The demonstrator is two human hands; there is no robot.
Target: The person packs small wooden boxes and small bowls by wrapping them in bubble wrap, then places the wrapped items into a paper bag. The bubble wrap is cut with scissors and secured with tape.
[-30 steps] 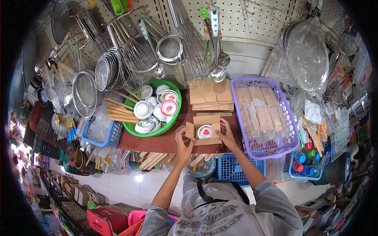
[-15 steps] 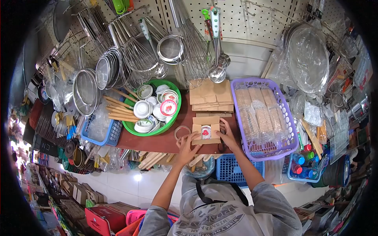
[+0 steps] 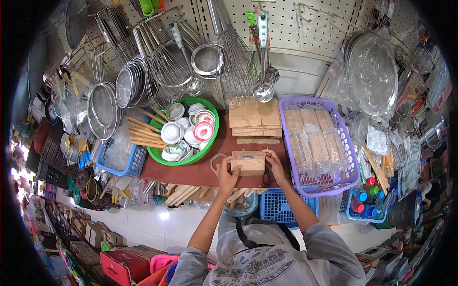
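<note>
Cardboard box: between both hands, over the table, flaps partly folded.
Left hand: grip curled onto its left side; best held steady.
Right hand: grip curled onto the right; even pressure should square flaps.
Tape roll: beside the left hand.

On the wall with small holes, there hang metal whisks, round strainers and ladles. At the right, a light-blue basket contains coloured bottles. At the lower left is a red case.
</note>
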